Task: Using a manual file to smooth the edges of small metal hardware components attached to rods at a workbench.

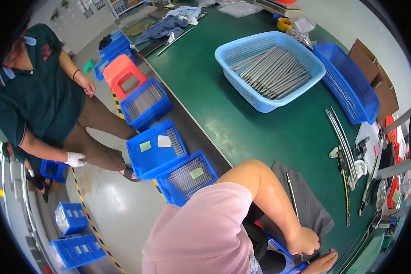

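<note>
A thin metal rod (292,194) lies across a dark grey cloth (313,208) at the near edge of the green table. My left hand (302,240) is closed around its lower part, and a short piece of rod shows below the fist. My bent left forearm covers some of the cloth. Just below and to the right is my right hand (323,262), at the picture's lower edge. Its fingers look stretched out, and part of it is cut off. Under my hands, a blue bin (274,242) with rods is partly hidden.
On the green table (201,86) stand a light blue basket (265,106) of metal rods and a darker blue basket (347,86). Calipers (344,182) and longer rods (341,137) lie at right. Blue bins (153,157) line the left edge. A person (45,91) stands beyond them.
</note>
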